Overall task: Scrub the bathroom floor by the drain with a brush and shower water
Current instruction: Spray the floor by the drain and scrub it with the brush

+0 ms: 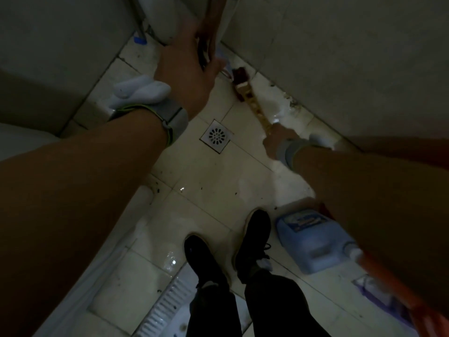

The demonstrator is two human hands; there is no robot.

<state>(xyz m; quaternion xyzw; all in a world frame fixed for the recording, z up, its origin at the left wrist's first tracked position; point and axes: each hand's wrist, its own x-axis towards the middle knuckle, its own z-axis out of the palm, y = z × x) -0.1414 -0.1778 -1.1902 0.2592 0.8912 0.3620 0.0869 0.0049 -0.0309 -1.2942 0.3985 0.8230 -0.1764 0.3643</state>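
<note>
A square metal drain (215, 136) sits in the pale, wet floor tiles (218, 181). My right hand (273, 139) grips the end of a yellowish brush handle with holes. The dark red brush head (239, 74) rests on the floor at the foot of the wall, beyond and to the right of the drain. My left hand (187, 74) reaches forward above the floor, its fingers curled round a dark shower handle (212, 27) that runs up out of the frame. The dim light hides the grip's detail. A pale bluish blur shows just below that hand.
A blue detergent jug (313, 242) lies on the floor by my right shoe (255, 237); my left shoe (204, 259) is beside it. A white toilet base (162, 23) stands at the back. White cloth (141, 91) lies at the left, and a ribbed floor grate (165, 305) runs along the bottom.
</note>
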